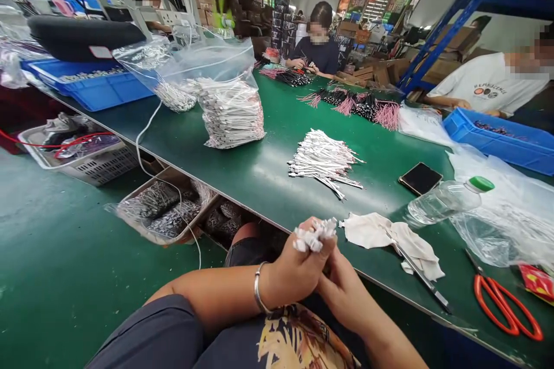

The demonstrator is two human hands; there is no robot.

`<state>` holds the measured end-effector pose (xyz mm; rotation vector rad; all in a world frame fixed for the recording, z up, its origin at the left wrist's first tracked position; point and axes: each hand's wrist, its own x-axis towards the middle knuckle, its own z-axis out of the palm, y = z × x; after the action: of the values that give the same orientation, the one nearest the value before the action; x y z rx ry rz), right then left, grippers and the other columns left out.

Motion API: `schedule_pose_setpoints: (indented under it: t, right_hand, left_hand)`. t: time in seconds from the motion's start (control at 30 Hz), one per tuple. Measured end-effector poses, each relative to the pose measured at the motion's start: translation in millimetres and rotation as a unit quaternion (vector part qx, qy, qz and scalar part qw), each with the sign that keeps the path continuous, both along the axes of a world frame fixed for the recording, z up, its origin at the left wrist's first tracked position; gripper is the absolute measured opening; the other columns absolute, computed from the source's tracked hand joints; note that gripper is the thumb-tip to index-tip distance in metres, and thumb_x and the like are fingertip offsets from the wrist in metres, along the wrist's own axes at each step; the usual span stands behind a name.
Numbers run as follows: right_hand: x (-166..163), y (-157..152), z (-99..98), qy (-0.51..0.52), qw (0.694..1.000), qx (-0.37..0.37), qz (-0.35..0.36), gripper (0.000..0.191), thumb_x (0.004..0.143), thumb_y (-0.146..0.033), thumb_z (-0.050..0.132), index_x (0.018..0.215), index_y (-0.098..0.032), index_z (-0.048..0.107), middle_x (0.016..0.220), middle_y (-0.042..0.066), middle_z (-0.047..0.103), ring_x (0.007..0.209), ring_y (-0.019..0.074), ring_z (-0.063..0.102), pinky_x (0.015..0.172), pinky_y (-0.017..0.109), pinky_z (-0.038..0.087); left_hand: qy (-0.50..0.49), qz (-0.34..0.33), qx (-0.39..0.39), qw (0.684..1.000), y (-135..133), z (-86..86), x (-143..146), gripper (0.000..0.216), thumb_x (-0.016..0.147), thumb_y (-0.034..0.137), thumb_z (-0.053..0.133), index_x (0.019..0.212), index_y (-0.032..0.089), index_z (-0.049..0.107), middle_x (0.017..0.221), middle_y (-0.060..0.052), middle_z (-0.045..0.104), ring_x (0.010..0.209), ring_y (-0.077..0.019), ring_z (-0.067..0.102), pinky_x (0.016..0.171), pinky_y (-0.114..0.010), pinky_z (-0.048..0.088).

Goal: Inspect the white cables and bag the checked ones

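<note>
My left hand (298, 268), with a silver bangle at the wrist, is closed around a bundle of white cables (315, 235). Their white connector ends stick out above the fist. Against it from the right presses my right hand (344, 288), its fingers curled and mostly hidden, so what they grip does not show. Both hands are just in front of the table edge, over my lap. Beyond them a loose pile of white cables (322, 158) lies on the green table (277, 184). A clear bag of white cables (234, 112) stands behind and left of it.
To the right are a white cloth (367, 229), tweezers (422, 279), orange-handled scissors (502, 305), a water bottle (445, 202) and a phone (419, 177). Blue trays (506, 150) and pink-and-black cable bundles (359, 102) sit farther off. A crate (168, 207) is beneath the table. Several people sit around.
</note>
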<state>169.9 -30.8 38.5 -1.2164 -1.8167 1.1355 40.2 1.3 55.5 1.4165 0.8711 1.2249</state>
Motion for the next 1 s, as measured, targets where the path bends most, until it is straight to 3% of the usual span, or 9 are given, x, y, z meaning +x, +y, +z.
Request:
schedule_pose_setpoints:
  t: [0.1,0.27,0.33,0.4,0.53,0.67,0.8,0.9,1.0]
  right_hand:
    - [-17.2,2.9,3.4,0.035,0.999,-0.009,0.011,0.037,0.093,-0.033,0.041,0.127,-0.020,0.046,0.124,0.010,0.057,0.110,0.0218,0.057,0.092,0.035,0.048]
    - [-0.4,18.3,12.9,-0.155,0.987,0.040,-0.004,0.029,0.096,-0.035,0.031,0.102,-0.019,0.054,0.095,0.008,0.066,0.086,0.0206,0.063,0.075,0.032,0.049]
    - [7.2,25.8,16.8,-0.278,0.959,0.044,-0.021,0.029,0.096,-0.035,0.030,0.089,-0.019,0.053,0.077,0.006,0.065,0.071,0.0208,0.062,0.063,0.031,0.047]
    - [7.7,33.1,21.1,-0.374,0.925,0.066,-0.009,0.027,0.096,-0.032,0.031,0.085,-0.019,0.052,0.070,0.005,0.063,0.065,0.0221,0.061,0.057,0.031,0.043]
    - [-14.2,44.0,34.8,-0.426,0.890,0.142,0.075,0.022,0.094,-0.022,0.033,0.094,-0.017,0.055,0.074,0.006,0.066,0.066,0.0235,0.064,0.057,0.032,0.044]
    - [-30.0,52.1,48.7,-0.345,0.915,0.197,0.075,0.028,0.092,-0.028,0.044,0.115,-0.017,0.053,0.101,0.011,0.065,0.092,0.0246,0.063,0.076,0.036,0.051]
    - [-10.6,59.0,33.6,-0.229,0.940,0.251,-0.009,0.059,0.088,-0.035,0.051,0.140,-0.022,0.027,0.133,0.014,0.047,0.115,0.0245,0.052,0.089,0.039,0.050]
    - [8.7,57.1,0.9,-0.196,0.946,0.255,-0.052,0.037,0.091,-0.032,0.048,0.126,-0.022,0.045,0.115,0.012,0.057,0.098,0.0218,0.060,0.077,0.036,0.055]
    - [16.5,50.5,-27.8,-0.213,0.925,0.305,-0.081,0.027,0.090,-0.027,0.051,0.115,-0.020,0.053,0.106,0.011,0.059,0.097,0.0235,0.059,0.083,0.041,0.052]
  left_hand:
    - [0.050,0.001,0.107,0.993,-4.8,3.5,0.3,0.028,0.094,0.034,0.036,0.093,0.019,0.059,0.088,-0.005,0.065,0.082,-0.0162,0.057,0.098,-0.039,0.036]
    - [0.110,0.047,0.132,0.984,9.8,7.1,-23.3,0.044,0.090,0.036,0.046,0.130,0.020,0.040,0.124,-0.013,0.056,0.111,-0.0220,0.055,0.097,-0.039,0.041]
    - [0.188,0.141,0.213,0.949,15.4,13.9,-38.7,0.081,0.082,0.040,0.058,0.144,0.021,0.011,0.145,-0.018,0.033,0.132,-0.0283,0.036,0.106,-0.046,0.031]
    - [0.327,0.128,0.336,0.874,18.2,23.4,-53.0,0.090,0.079,0.042,0.061,0.146,0.021,0.004,0.150,-0.018,0.023,0.138,-0.0325,0.021,0.111,-0.056,0.012]
    - [0.562,-0.054,0.392,0.726,22.1,35.5,-72.4,0.035,0.086,0.020,0.048,0.120,0.015,0.050,0.117,-0.014,0.060,0.116,-0.0291,0.051,0.108,-0.056,0.016]
    - [0.662,-0.123,0.269,0.689,34.3,49.8,-99.7,0.012,0.082,0.013,0.047,0.080,0.017,0.058,0.071,-0.004,0.064,0.066,-0.0196,0.060,0.071,-0.034,0.046]
    - [0.703,0.051,0.188,0.684,64.5,106.2,-151.8,0.023,0.090,0.019,0.035,0.087,0.015,0.058,0.075,-0.006,0.064,0.064,-0.0171,0.056,0.060,-0.028,0.040]
    - [0.691,0.236,0.200,0.653,107.9,163.0,-195.1,0.035,0.095,0.033,0.032,0.098,0.009,0.056,0.080,-0.008,0.062,0.069,-0.0162,0.052,0.066,-0.028,0.040]
    - [0.681,0.298,0.189,0.641,164.8,204.3,-229.6,0.038,0.094,0.036,0.038,0.098,0.002,0.056,0.083,-0.008,0.061,0.077,-0.0150,0.049,0.078,-0.033,0.039]
